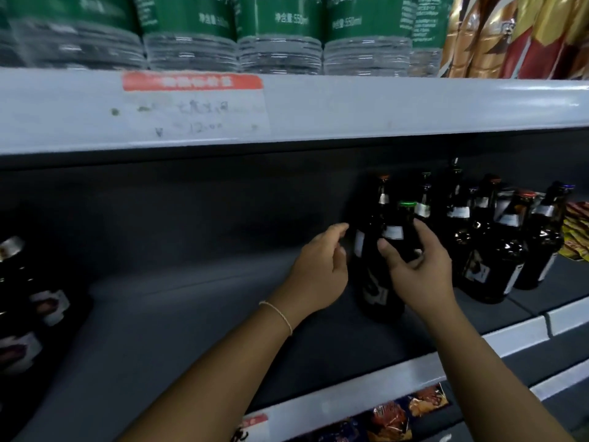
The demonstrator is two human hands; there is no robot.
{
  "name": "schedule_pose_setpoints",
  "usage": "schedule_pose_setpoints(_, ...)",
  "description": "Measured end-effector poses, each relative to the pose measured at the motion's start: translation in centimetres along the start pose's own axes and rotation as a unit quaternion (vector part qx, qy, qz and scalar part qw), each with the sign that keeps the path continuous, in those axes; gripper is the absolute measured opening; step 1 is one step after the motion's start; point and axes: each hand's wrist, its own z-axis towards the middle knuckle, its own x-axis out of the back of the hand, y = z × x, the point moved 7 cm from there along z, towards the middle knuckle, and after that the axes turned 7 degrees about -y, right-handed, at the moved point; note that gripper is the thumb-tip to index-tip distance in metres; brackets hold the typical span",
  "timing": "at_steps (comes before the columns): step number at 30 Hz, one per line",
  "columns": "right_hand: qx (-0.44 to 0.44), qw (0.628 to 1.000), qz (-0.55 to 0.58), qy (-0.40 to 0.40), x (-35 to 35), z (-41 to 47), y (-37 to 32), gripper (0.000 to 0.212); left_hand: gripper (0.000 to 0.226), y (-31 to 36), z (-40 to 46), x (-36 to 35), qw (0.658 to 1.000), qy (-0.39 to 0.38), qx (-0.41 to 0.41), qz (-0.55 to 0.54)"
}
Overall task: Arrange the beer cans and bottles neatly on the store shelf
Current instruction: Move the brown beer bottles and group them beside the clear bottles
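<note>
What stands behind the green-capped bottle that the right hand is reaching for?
Behind the green-capped bottle stand more dark bottles, of which mostly necks and caps show. The right hand and that bottle hide their lower parts.

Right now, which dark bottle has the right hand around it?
The green-capped bottle, frontmost on the left of the group; the right hand wraps its shoulder. The other bottles stand untouched.

You have a wide bare stretch of shelf (191, 314) to the left of your hands. Dark bottles (497, 250) crowd the right side, packed close. More bottles (28, 298) stand at the far left. The shelf above (350, 106) hangs low over the bottle tops
</note>
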Motion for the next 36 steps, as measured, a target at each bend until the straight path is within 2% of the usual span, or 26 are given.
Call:
schedule_pose_setpoints(4, 0.007, 0.993, 0.086, -0.085, -5.3, -1.2, -3.7, 0.028, 0.046, -3.6, -2.3, 3.9, 0.998, 0.019, 0.052, -0.011)
schedule_pose_setpoints(7, 0.009, 0.983, 0.116, -0.143, -10.4, -2.0, -6.2, 0.015, 0.044, -6.3, -4.7, 7.5, 0.995, 0.051, 0.089, -0.010)
schedule_pose_setpoints(15, 0.005, 0.962, 0.147, -0.228, -23.3, -4.7, -11.7, 0.009, 0.036, -11.9, -12.3, 17.2, 0.970, 0.181, 0.153, -0.056)
schedule_pose_setpoints(25, 0.020, 0.962, 0.112, -0.247, -33.7, -5.3, -15.6, 0.020, 0.038, -15.8, -17.8, 23.3, 0.926, 0.329, 0.170, -0.073)
schedule_pose_setpoints(34, 0.019, 0.964, 0.095, -0.248, -38.3, -5.0, -16.6, 0.024, 0.032, -18.2, -19.6, 24.0, 0.910, 0.379, 0.152, -0.077)
schedule_pose_setpoints(36, 0.023, 0.961, 0.093, -0.258, -39.1, -5.2, -16.9, 0.019, 0.034, -18.8, -19.8, 23.9, 0.908, 0.383, 0.156, -0.070)
